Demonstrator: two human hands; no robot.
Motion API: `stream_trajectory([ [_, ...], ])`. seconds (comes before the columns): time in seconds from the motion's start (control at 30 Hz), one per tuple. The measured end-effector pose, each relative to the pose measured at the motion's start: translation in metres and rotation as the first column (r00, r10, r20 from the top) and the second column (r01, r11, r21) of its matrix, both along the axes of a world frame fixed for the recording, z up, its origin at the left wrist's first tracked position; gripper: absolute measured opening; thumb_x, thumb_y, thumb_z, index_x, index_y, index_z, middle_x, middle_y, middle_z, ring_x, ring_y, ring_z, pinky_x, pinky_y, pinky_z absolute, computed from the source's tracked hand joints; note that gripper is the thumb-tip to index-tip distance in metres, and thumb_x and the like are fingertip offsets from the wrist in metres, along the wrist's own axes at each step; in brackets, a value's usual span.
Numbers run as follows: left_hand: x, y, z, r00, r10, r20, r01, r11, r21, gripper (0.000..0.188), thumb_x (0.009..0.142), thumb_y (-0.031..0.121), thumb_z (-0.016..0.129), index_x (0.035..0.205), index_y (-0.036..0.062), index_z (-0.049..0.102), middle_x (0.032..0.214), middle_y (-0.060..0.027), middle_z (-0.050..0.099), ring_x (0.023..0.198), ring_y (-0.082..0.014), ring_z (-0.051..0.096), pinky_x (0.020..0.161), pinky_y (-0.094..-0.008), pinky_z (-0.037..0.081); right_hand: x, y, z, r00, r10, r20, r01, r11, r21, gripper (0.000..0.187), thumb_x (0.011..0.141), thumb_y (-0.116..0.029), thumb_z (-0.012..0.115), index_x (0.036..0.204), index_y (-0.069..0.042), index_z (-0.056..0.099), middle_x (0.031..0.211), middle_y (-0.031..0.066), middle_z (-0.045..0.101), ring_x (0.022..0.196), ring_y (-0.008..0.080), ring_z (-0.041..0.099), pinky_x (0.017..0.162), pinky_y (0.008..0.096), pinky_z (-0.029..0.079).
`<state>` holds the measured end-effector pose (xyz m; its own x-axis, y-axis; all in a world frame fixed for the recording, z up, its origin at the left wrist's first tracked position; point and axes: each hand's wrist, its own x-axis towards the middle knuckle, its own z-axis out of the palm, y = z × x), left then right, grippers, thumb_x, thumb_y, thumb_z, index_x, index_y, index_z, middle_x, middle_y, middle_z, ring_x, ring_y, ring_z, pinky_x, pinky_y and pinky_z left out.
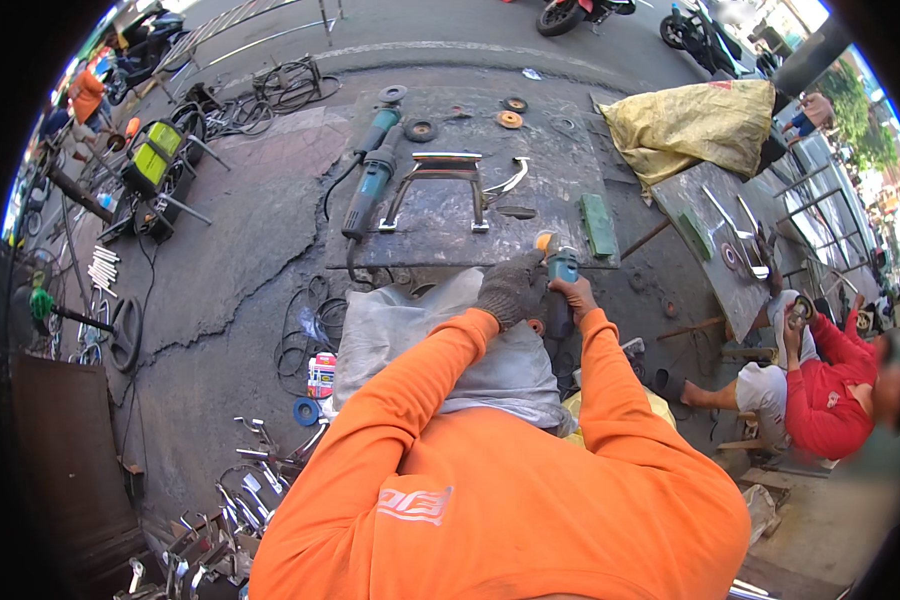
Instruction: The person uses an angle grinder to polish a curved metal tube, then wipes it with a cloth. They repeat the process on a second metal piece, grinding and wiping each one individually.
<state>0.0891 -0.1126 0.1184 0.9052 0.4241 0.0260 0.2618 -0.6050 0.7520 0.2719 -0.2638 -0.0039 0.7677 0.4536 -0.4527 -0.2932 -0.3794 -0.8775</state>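
My right hand (pixel 576 296) is bare and wraps round a teal and dark angle grinder (pixel 564 266), held over my lap at the near edge of the low board (pixel 530 225). An orange disc (pixel 544 241) shows at the grinder's far end. Close against it, my left hand (pixel 511 291) wears a dark knitted glove, its fingers curled; what they hold is hidden. Beyond both hands, a dark frame with shiny metal ends (pixel 445 168) lies on the board. Grey cloth (pixel 420 345) covers my lap.
Two more angle grinders (pixel 370 185) lie at the board's left, with several discs (pixel 510 119) at its far side. A green block (pixel 598 225) sits at its right. Metal parts (pixel 245 500) pile up at lower left. A person in red (pixel 830 400) works on the right.
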Motion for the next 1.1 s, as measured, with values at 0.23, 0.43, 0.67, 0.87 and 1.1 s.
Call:
stream_trajectory([
  [0.23,0.034,-0.034,-0.024,0.916,-0.18,-0.358,0.203,0.979,0.027,0.078,0.095,0.053,0.062,0.161,0.018,0.04,0.119,-0.0288,0.073,0.107,-0.046,0.072,0.094,-0.0526,0.055,-0.085,-0.037,0.005,0.894,0.139,0.425,0.018,0.939,-0.345,0.059,0.072,-0.042,0.085,0.107,0.001,0.067,0.109,0.0309,0.073,0.109,0.0463,0.071,0.093,0.0494,0.055],
  [0.43,0.03,-0.034,-0.032,0.93,-0.166,-0.327,0.198,0.978,0.065,0.055,0.1,0.044,0.059,0.149,0.0185,0.057,0.111,-0.0269,0.075,0.103,-0.0456,0.072,0.092,-0.0538,0.055,-0.102,-0.043,0.015,0.924,0.142,0.356,0.0,0.928,-0.372,0.074,0.067,-0.051,0.09,0.112,0.003,0.067,0.112,0.0293,0.074,0.107,0.0426,0.073,0.091,0.0463,0.057],
  [0.67,0.029,0.022,-0.004,0.996,0.013,0.088,-0.014,1.0,0.004,0.06,0.091,0.03,0.076,0.145,0.0105,0.059,0.12,-0.0234,0.073,0.11,-0.0406,0.071,0.093,-0.0477,0.056,-0.053,-0.044,0.023,0.982,-0.159,0.102,0.156,0.987,0.032,0.071,0.069,-0.035,0.092,0.122,0.002,0.063,0.105,0.0132,0.07,0.084,0.0221,0.071,0.072,0.0379,0.058],
  [0.87,0.049,0.162,0.061,0.951,0.285,0.116,-0.29,0.706,0.646,0.064,0.081,0.037,0.083,0.138,0.0147,0.065,0.132,-0.0141,0.07,0.127,-0.0356,0.063,0.107,-0.0516,0.048,0.017,-0.05,0.048,0.977,-0.186,-0.106,0.198,0.973,0.12,0.065,0.076,-0.035,0.091,0.122,0.0,0.062,0.093,0.0096,0.068,0.073,0.0178,0.068,0.061,0.0341,0.056],
  [1.1,0.048,0.185,0.073,0.918,0.296,-0.263,-0.167,0.892,0.421,0.058,0.079,0.059,0.081,0.11,0.0107,0.076,0.113,-0.017,0.075,0.114,-0.0363,0.069,0.096,-0.0486,0.053,0.0,-0.001,0.029,0.961,-0.129,0.245,0.171,0.972,-0.159,0.067,0.069,-0.034,0.092,0.118,0.003,0.066,0.101,0.0134,0.071,0.088,0.0247,0.072,0.077,0.039,0.057],
])
